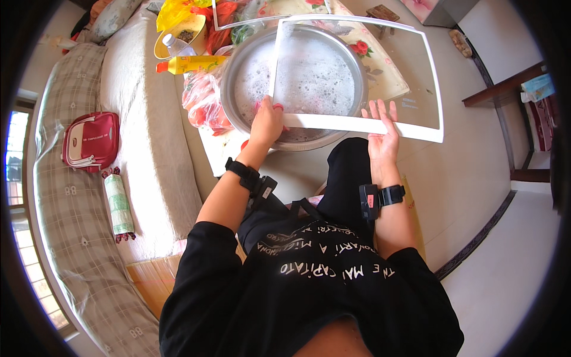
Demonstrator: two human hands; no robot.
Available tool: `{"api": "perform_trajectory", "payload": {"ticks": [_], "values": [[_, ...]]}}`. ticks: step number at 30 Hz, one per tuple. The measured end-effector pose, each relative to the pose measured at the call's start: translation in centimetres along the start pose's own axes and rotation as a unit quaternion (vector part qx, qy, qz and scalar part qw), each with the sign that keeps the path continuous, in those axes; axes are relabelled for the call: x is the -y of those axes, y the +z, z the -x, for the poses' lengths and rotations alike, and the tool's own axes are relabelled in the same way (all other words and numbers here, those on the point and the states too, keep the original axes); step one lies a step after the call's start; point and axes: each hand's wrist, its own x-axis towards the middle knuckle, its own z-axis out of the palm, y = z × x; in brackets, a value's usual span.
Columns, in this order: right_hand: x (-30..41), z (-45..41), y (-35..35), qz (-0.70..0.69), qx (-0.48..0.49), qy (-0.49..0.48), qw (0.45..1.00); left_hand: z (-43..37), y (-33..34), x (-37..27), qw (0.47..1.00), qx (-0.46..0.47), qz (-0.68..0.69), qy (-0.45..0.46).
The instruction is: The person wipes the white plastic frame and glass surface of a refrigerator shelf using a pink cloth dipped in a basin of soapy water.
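Note:
A clear glass shelf with a white frame [339, 122], apparently a refrigerator shelf, is held up over a steel basin [227, 89] of foamy water. My left hand [266, 121] grips its near left corner, with a bit of pink-red material, perhaps a cloth, showing between the fingers. My right hand [382, 129] is palm up at the near edge, towards the right end, fingers spread and bearing the frame. Through the glass the suds [316, 71] are visible. Another white-framed panel [245, 23] lies behind the basin, partly hidden.
Left of the basin are a yellow squeeze bottle [192, 64], a clear plastic bottle [177, 44], a yellow bowl [201, 31] and bagged tomatoes [205, 107]. A flowered cloth [379, 67] covers the table. A sofa [147, 134] holding a red backpack [93, 142] stands at left.

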Motion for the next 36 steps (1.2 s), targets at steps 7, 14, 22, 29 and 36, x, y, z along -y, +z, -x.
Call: {"api": "perform_trajectory", "payload": {"ticks": [7, 14, 22, 29, 36], "values": [[1.3, 0.5, 1.9, 0.08, 0.057, -0.026, 0.995, -2.8, 1.4, 2.2, 1.0, -0.004, -0.027, 0.002], [2.8, 1.3, 3.5, 0.156, 0.078, -0.047, 0.984, -5.3, 4.8, 2.8, 0.995, 0.008, -0.087, -0.056], [4.9, -0.2, 5.5, 0.212, 0.106, -0.123, 0.964, -5.0, 1.3, 3.6, 0.99, -0.094, -0.087, -0.056], [7.0, -2.0, 5.9, 0.223, 0.109, -0.165, 0.955, -6.1, -5.2, 1.4, 0.976, -0.154, 0.151, -0.031], [6.5, -0.1, 7.0, 0.236, 0.025, -0.193, 0.952, -3.7, 1.6, -6.2, 0.918, 0.185, 0.327, 0.124]]}}
